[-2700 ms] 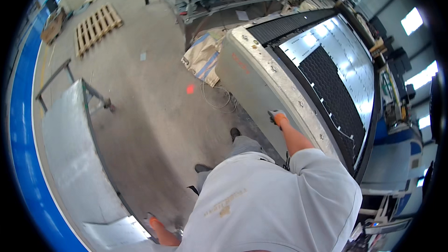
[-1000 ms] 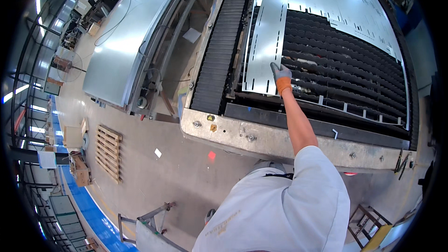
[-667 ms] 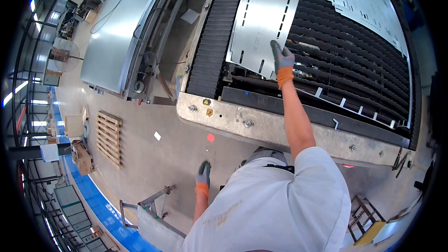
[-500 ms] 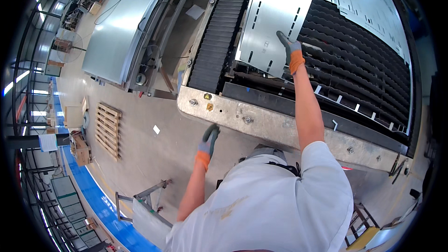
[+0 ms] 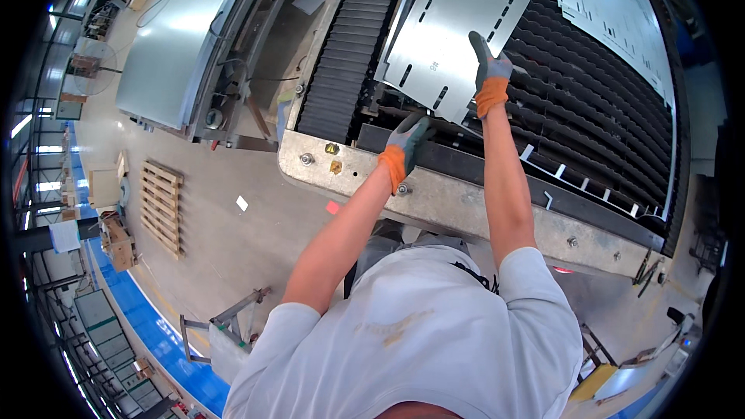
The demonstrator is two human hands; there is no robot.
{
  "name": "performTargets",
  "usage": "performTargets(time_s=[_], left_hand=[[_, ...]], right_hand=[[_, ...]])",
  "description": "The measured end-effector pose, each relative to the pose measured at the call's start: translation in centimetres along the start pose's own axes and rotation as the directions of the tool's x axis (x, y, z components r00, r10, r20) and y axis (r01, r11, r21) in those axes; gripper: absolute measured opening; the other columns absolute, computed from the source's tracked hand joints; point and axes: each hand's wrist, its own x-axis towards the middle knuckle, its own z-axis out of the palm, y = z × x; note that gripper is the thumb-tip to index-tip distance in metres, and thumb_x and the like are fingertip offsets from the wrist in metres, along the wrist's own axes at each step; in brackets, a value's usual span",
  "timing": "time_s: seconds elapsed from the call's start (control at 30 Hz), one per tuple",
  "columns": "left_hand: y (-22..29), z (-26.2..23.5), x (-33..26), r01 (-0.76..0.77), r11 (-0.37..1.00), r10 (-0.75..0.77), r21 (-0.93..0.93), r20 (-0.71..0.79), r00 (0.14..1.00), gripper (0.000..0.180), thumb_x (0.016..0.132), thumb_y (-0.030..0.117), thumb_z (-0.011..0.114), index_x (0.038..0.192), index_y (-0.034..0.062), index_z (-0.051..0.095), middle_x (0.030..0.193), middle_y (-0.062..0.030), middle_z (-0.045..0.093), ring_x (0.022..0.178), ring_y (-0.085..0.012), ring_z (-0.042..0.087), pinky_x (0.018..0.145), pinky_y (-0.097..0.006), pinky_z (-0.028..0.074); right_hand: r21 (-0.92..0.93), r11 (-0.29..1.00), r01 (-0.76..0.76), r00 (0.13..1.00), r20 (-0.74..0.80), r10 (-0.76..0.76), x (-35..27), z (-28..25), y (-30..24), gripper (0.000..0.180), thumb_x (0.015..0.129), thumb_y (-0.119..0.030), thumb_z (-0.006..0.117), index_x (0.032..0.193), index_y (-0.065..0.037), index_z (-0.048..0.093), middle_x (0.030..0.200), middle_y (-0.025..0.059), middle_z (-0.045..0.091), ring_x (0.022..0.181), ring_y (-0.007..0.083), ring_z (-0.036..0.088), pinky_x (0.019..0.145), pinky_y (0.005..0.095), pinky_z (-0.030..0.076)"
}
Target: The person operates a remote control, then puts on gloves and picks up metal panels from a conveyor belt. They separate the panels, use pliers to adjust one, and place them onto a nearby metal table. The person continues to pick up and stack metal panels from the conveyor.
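Note:
A long silver sheet-metal panel (image 5: 454, 27) with rows of slots lies at an angle over the dark slatted bed (image 5: 597, 101). My right hand (image 5: 490, 70), in a grey glove with an orange cuff, is closed on the panel's right edge near its front corner, thumb on the top face; the fingers beneath are hidden. My left hand (image 5: 409, 143), gloved the same way, is over the machine's front rail, just short of the panel's near edge. Its fingers are stretched out and hold nothing. Another metal edge shows beneath the panel's left side.
A thick metal front rail (image 5: 458, 206) with bolts runs between my body and the bed. Small upright tabs stand along the bed's front. A ribbed black cover (image 5: 349, 54) flanks it at left. More cut sheet (image 5: 613, 0) lies far right. Left are stacked sheets (image 5: 167, 39) and a wooden pallet (image 5: 161, 208).
My left hand has come up from beside the rail toward the panel's near edge. The panel has turned slightly and shifted against the sheet edge beneath it, my right hand still on it.

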Motion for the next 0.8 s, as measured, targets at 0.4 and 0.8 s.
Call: performTargets(time_s=[0.4,0.8], left_hand=[[4.3,3.1,3.8,-0.094,0.995,0.083,0.021,0.311,0.947,0.033,0.096,0.009,0.071,0.126,-0.004,0.063,0.116,-0.0152,0.071,0.105,-0.0266,0.072,0.096,-0.037,0.059],[4.9,1.0,5.2,-0.251,0.878,0.159,0.407,0.246,0.956,0.025,0.09,0.001,0.075,0.113,-0.0047,0.069,0.107,-0.0089,0.074,0.095,-0.0133,0.069,0.086,-0.028,0.056]], right_hand=[[0.272,0.889,-0.369,0.925,0.015,0.38,-0.1,2.9,-11.8,0.031,0.085,-0.026,0.086,0.102,-0.005,0.071,0.084,0.0023,0.066,0.068,0.0153,0.06,0.062,0.0343,0.05],[0.168,0.856,-0.488,0.871,0.042,0.489,0.1,3.2,-9.6,0.041,0.084,-0.025,0.085,0.111,0.002,0.071,0.1,0.0117,0.073,0.079,0.0236,0.068,0.071,0.0379,0.055]])
